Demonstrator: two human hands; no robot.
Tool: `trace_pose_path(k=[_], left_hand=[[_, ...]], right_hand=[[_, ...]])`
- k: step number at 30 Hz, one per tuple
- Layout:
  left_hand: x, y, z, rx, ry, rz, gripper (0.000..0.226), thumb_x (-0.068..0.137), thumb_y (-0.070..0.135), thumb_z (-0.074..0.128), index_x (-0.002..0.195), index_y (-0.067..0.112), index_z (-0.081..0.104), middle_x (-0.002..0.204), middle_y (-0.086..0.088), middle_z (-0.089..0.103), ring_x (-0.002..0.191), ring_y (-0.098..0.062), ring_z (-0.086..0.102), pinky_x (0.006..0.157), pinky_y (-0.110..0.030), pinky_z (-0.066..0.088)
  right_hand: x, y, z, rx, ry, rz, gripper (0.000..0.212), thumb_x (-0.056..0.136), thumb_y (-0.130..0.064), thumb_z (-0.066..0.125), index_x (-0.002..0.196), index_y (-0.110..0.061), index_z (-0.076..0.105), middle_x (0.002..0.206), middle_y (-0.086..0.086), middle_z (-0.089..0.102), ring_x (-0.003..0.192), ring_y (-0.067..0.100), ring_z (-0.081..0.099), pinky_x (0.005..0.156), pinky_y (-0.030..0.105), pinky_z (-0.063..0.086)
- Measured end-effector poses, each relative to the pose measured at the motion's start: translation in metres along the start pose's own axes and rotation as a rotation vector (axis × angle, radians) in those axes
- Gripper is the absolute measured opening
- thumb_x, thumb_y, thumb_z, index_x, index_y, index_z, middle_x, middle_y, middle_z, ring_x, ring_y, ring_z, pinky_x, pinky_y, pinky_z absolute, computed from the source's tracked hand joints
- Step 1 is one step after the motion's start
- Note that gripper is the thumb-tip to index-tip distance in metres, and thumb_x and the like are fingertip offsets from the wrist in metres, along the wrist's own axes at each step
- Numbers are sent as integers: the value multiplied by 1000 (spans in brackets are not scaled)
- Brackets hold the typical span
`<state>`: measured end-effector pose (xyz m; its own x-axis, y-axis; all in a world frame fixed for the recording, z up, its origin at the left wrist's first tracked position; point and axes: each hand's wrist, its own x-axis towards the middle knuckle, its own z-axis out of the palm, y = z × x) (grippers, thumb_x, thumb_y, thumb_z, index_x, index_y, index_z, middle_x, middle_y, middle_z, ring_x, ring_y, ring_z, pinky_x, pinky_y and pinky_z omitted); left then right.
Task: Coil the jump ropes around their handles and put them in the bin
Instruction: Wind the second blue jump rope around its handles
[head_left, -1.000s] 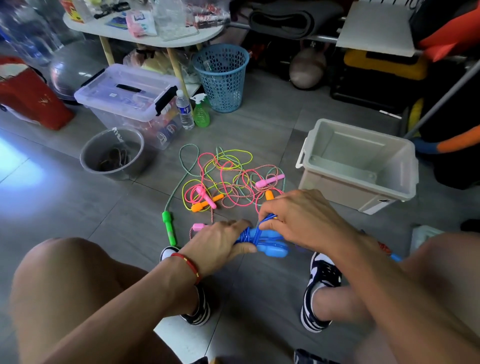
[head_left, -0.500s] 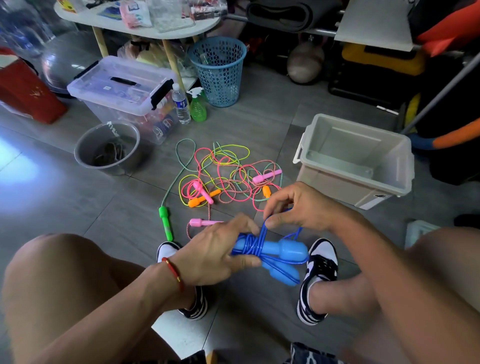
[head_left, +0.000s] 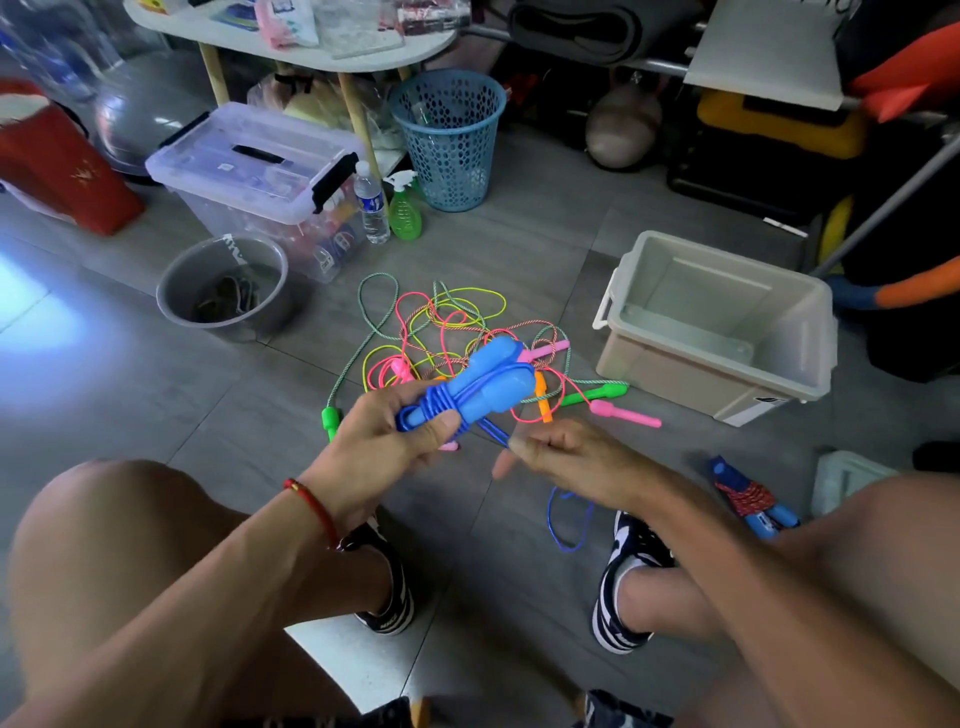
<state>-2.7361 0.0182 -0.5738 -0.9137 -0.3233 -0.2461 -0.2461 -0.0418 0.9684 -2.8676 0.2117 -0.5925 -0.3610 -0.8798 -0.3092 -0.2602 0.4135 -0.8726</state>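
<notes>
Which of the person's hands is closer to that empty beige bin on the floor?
Right. The right hand sits just below and left of the beige bin, pinching blue rope. The left hand holds the blue handles farther left.

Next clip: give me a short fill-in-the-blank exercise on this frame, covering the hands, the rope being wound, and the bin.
1. The left hand grips the two blue handles, which have ______ rope coiled around them.
2. The right hand pinches the loose end of the blue rope, which hangs down toward the ______.
3. The beige bin holds ______ jump ropes so far.
4. The tangled pile of ropes lies on the floor between the grey bucket and the ______.

Missing words: blue; floor; no; bin
</notes>
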Motion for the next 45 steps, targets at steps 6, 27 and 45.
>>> trace_pose_path(k=[6,27,45], left_hand=[[7,-3,3,5,215,-70,19,98,2,61,114,-4,66,76,-18,38,65,-31,26,44,-10,42],[12,-30,18,1066,-89,-4,41,91,37,66,131,30,56,108,-4,66,98,-30,62,83,-37,51],[-4,-9,22,678,-377,215,37,80,42,82,111,32,65,94,9,71,84,-12,67,78,-36,55]], right_hand=[[4,-24,18,-204,48,17,43,106,-39,41,78,-22,68,63,4,47,57,15,46,61,39,41],[6,-23,4,-1060,401,-245,13,94,-36,55,85,-26,58,70,-4,67,63,29,64,52,31,27],[7,9,-31,147,-12,9,17,81,-20,82,92,-11,73,69,-4,68,61,5,57,61,28,49]])
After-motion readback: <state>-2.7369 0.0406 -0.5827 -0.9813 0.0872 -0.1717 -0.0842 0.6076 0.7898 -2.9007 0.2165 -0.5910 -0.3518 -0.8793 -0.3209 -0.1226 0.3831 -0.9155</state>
